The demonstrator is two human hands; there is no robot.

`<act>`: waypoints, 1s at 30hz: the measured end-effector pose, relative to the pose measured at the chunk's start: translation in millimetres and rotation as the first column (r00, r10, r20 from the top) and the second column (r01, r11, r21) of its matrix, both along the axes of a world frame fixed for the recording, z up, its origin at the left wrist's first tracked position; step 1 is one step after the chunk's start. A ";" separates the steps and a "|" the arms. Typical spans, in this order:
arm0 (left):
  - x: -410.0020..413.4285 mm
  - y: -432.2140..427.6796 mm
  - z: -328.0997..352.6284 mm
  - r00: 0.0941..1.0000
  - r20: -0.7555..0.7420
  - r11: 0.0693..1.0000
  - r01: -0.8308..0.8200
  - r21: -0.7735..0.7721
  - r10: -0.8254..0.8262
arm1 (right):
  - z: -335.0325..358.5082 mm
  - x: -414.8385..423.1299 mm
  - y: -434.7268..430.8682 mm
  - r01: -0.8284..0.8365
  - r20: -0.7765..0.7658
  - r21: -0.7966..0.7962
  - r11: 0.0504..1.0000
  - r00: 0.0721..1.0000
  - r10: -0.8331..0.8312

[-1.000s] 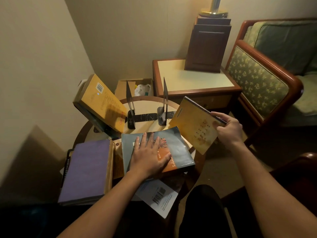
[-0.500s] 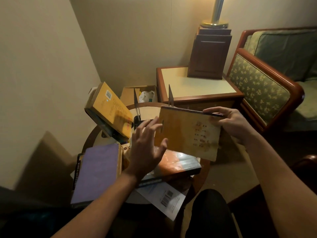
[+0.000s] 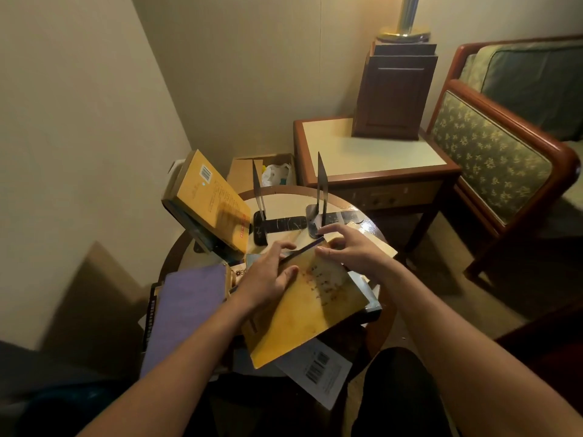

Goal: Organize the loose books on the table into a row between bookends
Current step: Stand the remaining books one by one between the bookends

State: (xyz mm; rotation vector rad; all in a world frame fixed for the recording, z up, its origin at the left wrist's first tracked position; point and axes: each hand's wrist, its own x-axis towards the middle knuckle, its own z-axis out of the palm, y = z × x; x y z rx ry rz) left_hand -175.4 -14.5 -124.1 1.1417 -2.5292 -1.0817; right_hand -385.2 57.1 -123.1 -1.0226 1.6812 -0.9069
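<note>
The left hand [image 3: 268, 277] gripped the thin yellow paperback [image 3: 293, 329] at its top edge, low over the table's middle. The right hand [image 3: 353, 252] pinched the same edge. The bookends [image 3: 321, 187] stood at twelve o'clock. The paperback seemed light and floppy, so it was probably best held near the spine.

both bare arms reach in from the bottom and meet over the middle of the worktop [image 3: 284, 203]. the left hand [image 3: 268, 275] grips the top edge of a yellow book [image 3: 309, 313], fingers curled over it, thumb flat on the cover. the right hand [image 3: 350, 250] pinches the same edge just beside it, thumb in front, fingers spread behind.
</note>
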 end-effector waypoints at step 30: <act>6.3 40.8 45.8 0.724 -0.690 0.964 -0.179 -0.198 -0.007 | 116.5 24.0 32.6 0.353 0.384 -0.231 0.907 0.889 -0.248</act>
